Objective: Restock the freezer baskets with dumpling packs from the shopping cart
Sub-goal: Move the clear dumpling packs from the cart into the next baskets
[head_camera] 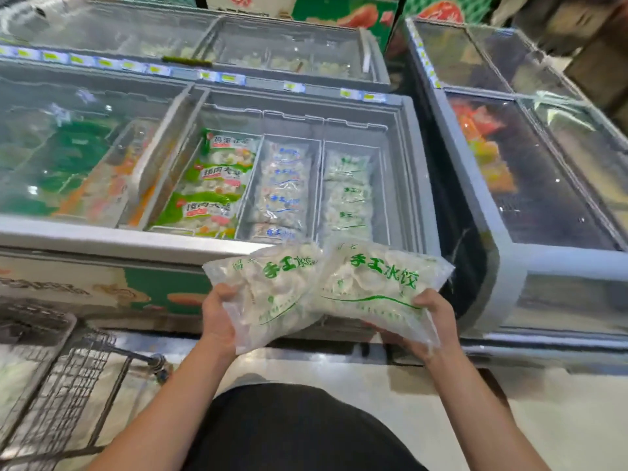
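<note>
My left hand (pixel 217 314) grips a clear dumpling pack with green lettering (pixel 272 294) by its lower left edge. My right hand (pixel 433 321) grips a second, matching dumpling pack (pixel 377 283) from below on its right side. Both packs overlap slightly and hang in front of the freezer's front rim (pixel 102 237). Behind them the open freezer holds three baskets: green-labelled packs in the left basket (pixel 210 185), blue-lettered packs in the middle basket (pixel 283 188), green-lettered packs in the right basket (pixel 346 192). The wire shopping cart (pixel 61 385) stands at the lower left.
The freezer's glass lid (pixel 74 151) is slid to the left over other goods. A second glass-topped freezer (pixel 530 185) stands to the right, with a dark gap between the two. More freezers (pixel 238 42) line the back. Pale floor lies below.
</note>
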